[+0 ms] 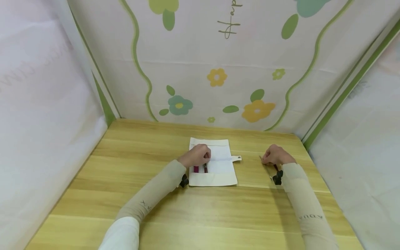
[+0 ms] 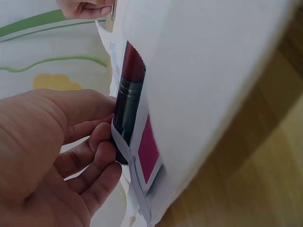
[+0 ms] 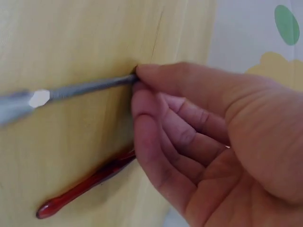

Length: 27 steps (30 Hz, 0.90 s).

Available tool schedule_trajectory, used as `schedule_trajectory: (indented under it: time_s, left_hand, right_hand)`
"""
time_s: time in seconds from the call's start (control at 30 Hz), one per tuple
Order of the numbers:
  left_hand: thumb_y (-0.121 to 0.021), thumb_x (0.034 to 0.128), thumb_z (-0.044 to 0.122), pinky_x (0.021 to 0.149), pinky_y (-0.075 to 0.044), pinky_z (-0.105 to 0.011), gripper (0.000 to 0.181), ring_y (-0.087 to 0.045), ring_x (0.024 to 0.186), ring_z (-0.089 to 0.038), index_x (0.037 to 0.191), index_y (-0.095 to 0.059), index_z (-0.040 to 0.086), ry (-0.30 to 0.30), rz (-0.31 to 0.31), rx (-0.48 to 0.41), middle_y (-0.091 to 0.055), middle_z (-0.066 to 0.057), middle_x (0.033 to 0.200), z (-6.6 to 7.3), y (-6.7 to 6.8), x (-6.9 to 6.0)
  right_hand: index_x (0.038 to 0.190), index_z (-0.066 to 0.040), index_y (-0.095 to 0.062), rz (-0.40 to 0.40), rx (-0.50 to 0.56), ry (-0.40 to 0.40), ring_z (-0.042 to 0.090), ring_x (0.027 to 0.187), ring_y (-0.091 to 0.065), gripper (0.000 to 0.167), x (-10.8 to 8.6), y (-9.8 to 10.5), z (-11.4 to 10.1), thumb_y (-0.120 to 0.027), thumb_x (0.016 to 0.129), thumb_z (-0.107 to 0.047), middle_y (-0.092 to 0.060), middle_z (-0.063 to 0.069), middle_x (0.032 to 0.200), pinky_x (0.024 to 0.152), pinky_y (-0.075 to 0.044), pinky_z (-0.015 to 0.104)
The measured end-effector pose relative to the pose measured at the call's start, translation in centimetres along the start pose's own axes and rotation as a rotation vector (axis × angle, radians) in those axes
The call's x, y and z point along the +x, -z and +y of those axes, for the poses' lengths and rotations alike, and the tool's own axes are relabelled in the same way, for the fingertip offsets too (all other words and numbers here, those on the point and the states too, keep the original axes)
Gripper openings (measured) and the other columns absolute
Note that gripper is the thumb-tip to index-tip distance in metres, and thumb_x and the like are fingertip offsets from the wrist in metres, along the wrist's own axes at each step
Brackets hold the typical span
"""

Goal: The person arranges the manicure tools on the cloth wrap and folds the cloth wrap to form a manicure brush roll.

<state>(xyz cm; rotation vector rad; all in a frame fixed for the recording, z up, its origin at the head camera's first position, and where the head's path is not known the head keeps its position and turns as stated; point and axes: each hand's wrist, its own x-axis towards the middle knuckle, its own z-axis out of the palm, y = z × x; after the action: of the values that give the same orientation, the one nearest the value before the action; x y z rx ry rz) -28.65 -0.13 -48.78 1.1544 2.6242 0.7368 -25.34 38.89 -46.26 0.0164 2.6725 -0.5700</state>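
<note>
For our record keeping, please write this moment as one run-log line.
left hand: fingers hold red-and-black tool in white case; right hand: pinches metal tool; red handle: on wooden table

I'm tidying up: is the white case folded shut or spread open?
Spread open: the white case lies on the wooden table with its inside and a brush exposed, its tab unfastened.

Seemingly a booth [image 1: 50,104]: flower-printed cloth [image 1: 193,48] borders three sides of a wood-grain table [image 1: 212,215].

Black-and-dark-red cylindrical brush [image 2: 128,101], partly pocketed in a white rectangular case [image 1: 215,179], laid open; slim silver metal tool [image 3: 90,88], pinched, right of case.
</note>
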Motion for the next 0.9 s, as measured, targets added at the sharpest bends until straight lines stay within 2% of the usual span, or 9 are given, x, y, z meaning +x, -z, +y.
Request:
schedule_trajectory:
  time_s: [0.17, 0.3, 0.4, 0.63, 0.77, 0.9]
  left_hand:
    - [-0.066, 0.1, 0.002, 0.081, -0.055, -0.03, 0.015, -0.057, 0.073, -0.012, 0.09, -0.077, 0.005, 0.004, -0.006, -0.024, -0.072, -0.004, 0.084, 0.0, 0.1, 0.0]
    - [-0.065, 0.1004, 0.003, 0.08, -0.053, -0.03, 0.016, -0.056, 0.073, -0.013, 0.089, -0.076, 0.005, 0.016, -0.01, -0.039, -0.07, -0.003, 0.083, -0.1, 0.1, 0.0]
    - [-0.065, 0.1004, 0.003, 0.08, -0.053, -0.03, 0.016, -0.056, 0.076, -0.013, 0.088, -0.075, 0.006, 0.023, -0.007, -0.045, -0.069, -0.002, 0.083, -0.2, 0.0, 0.1]
    - [-0.065, 0.1003, 0.003, 0.079, -0.051, -0.029, 0.018, -0.054, 0.073, -0.011, 0.086, -0.074, 0.007, 0.008, -0.003, -0.058, -0.067, -0.001, 0.08, -0.6, -0.4, 0.2]
    - [-0.064, 0.101, 0.004, 0.079, -0.051, -0.029, 0.017, -0.054, 0.073, -0.011, 0.087, -0.074, 0.006, 0.006, -0.005, -0.064, -0.067, -0.001, 0.08, -0.6, -0.3, 0.1]
    - [-0.065, 0.1009, 0.004, 0.079, -0.051, -0.029, 0.017, -0.055, 0.074, -0.012, 0.087, -0.075, 0.006, 0.016, -0.002, -0.061, -0.068, -0.001, 0.081, -0.4, -0.1, 0.1]
  right_hand:
    - [0.064, -0.009, -0.07, 0.038, 0.029, 0.006, 0.013, 0.052, -0.05, 0.03, 0.6, -0.5, 0.6, -0.073, 0.093, -0.019, -0.068, 0.004, 0.062, 0.06, -0.045, 0.028]
    - [0.057, -0.014, -0.059, 0.068, 0.047, 0.02, 0.011, 0.048, -0.043, 0.038, 0.5, -0.9, 0.6, -0.075, 0.091, -0.021, -0.056, -0.002, 0.053, 0.054, -0.041, 0.027]
    - [0.056, -0.018, -0.052, 0.095, 0.037, 0.048, 0.01, 0.047, -0.038, 0.04, 0.4, -1.0, 0.4, -0.073, 0.09, -0.019, -0.044, -0.006, 0.05, 0.053, -0.038, 0.028]
    - [0.056, -0.02, -0.042, 0.131, 0.054, 0.129, 0.011, 0.049, -0.025, 0.044, 0.2, -0.8, -1.0, -0.065, 0.093, -0.014, -0.032, -0.007, 0.052, 0.053, -0.032, 0.029]
    - [0.057, -0.02, -0.045, 0.133, 0.066, 0.156, 0.011, 0.05, -0.023, 0.042, 0.6, -0.3, -2.4, -0.066, 0.093, -0.015, -0.032, -0.007, 0.052, 0.054, -0.03, 0.029]
    - [0.06, -0.017, -0.053, 0.154, 0.068, 0.188, 0.011, 0.053, -0.028, 0.031, 1.2, 0.2, -4.6, -0.066, 0.088, -0.014, -0.041, -0.007, 0.055, 0.059, -0.035, 0.03]
